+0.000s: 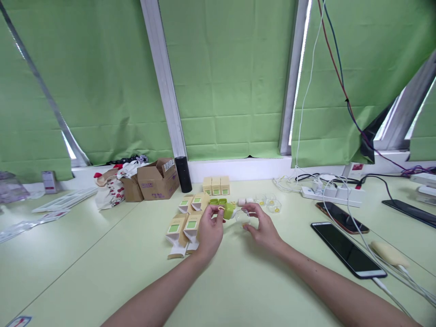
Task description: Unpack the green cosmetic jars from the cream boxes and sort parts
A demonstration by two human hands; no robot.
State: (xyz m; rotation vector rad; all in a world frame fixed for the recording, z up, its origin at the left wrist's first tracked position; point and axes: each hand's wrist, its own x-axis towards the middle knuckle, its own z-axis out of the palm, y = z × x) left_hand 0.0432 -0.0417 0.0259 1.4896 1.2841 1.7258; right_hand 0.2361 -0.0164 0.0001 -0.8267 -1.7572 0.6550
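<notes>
My left hand (209, 229) is closed in a pinch on a small green case (229, 210) held just above the pale green table (102, 263). My right hand (261, 227) is closed on a small clear plastic piece (242, 217) right beside the green case. Under my left hand lie several opened cream boxes with green labels (184, 225). Behind them stand three closed cream boxes (215, 185), two more green cases (218, 201), small white pieces (244, 200) and clear cups with yellow bits (270, 203).
Brown cardboard boxes (155, 179), a black cylinder (183, 174) and a printed bag (111, 188) stand at the back left. A white power strip (332, 194) with cables, two phones (347, 247) and a dark tablet (410, 211) lie at the right. Green blinds cover the windows behind.
</notes>
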